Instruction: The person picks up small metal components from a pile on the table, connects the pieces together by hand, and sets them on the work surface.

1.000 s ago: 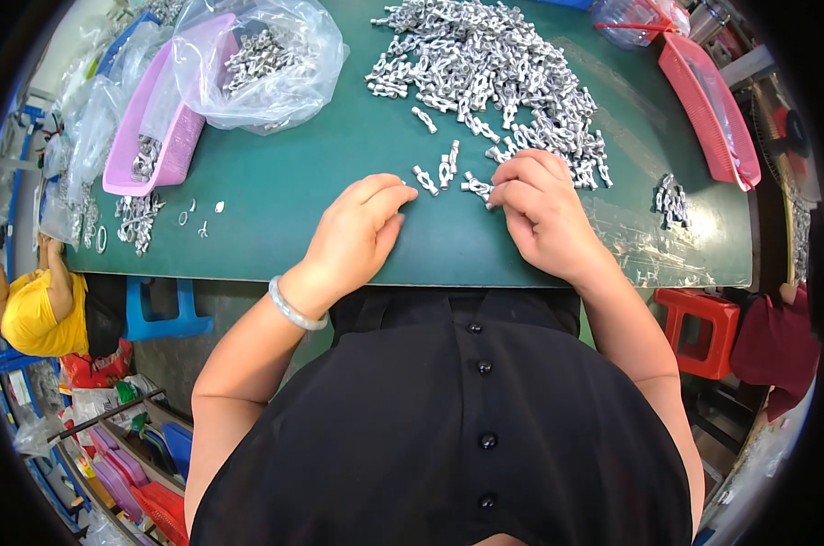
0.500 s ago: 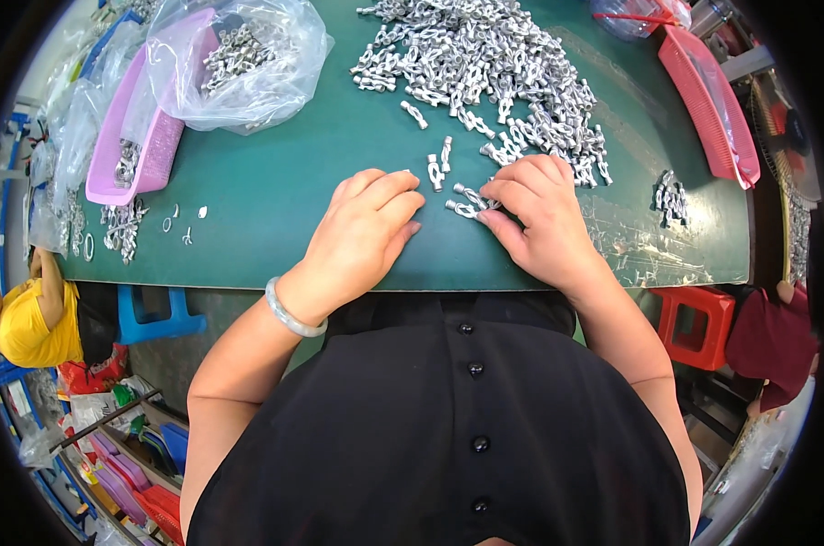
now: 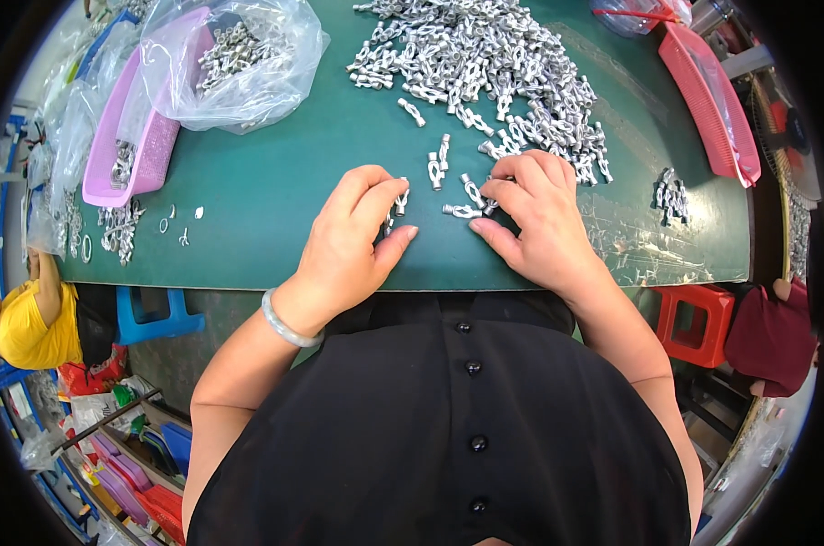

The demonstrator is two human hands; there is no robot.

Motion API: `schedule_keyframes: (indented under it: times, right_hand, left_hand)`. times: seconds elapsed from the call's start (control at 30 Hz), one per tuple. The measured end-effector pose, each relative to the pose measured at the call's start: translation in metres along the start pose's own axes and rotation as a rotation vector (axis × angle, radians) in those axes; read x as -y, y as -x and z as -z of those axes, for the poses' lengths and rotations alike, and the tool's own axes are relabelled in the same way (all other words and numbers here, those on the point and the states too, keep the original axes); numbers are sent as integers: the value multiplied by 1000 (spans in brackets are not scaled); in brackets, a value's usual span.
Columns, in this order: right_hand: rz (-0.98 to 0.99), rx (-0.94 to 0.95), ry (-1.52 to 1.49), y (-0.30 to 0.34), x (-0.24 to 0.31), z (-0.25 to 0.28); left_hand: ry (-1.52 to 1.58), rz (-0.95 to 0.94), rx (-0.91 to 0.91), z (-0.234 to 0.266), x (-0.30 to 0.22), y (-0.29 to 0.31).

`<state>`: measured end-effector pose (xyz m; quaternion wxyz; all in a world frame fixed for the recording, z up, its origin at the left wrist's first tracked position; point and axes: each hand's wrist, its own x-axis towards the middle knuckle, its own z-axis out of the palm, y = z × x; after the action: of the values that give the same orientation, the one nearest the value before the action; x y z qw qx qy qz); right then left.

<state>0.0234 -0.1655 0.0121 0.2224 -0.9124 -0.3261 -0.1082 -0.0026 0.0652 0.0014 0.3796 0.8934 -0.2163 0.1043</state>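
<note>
Small silver metal clasps (image 3: 475, 64), each with a looped body and a round end, are heaped at the far middle of the green table. My left hand (image 3: 348, 232), a pale bracelet at its wrist, curls around a few clasps (image 3: 402, 197) that show between forefinger and thumb; the palm hides the rest. To its right, my right hand (image 3: 544, 214) bends its fingers over clasps mostly covered by the fingertips. One loose clasp (image 3: 462, 211) lies by its thumb, another (image 3: 471, 189) by its forefinger. Between the hands and the heap lie two clasps (image 3: 434, 170) side by side.
A purple basket (image 3: 161, 155) and a clear plastic bag (image 3: 284, 86) of metal parts stand at the far left. On the right are a pink basket (image 3: 717, 109) and a small clasp pile (image 3: 671, 198). People sit at both sides, near blue and red stools.
My left hand has turned and drawn slightly left, and clasps now show between its finger and thumb. Under my right fingers the loose clasps have spread apart.
</note>
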Motion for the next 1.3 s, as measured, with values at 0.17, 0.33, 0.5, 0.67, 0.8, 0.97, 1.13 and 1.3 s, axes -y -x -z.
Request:
schedule_keyframes:
  times: [0.17,0.33,0.5,0.67,0.8,0.97,1.13,1.3]
  right_hand:
    - [11,-23,-14,0,3,0]
    - [25,-25,-31,-1,1,-6]
    - [24,-29,-1,-4,4,-10]
    - [111,-33,-17,-7,6,-12]
    - [79,-6,-43,-20,6,-9]
    - [101,-11,164,-33,-6,-15]
    - [93,-6,133,-32,-11,-7]
    - [35,-96,98,-36,-14,-10]
  left_hand:
    - [-103,19,17,5,-1,2]
    - [-180,117,10,9,-1,5]
    - [-230,119,11,7,3,8]
    - [-242,100,-35,5,5,4]
    - [-292,76,-81,3,7,3]
    - [-343,102,-42,6,5,2]
    - [-280,125,-75,6,6,2]
    - [-334,91,-11,5,2,-2]
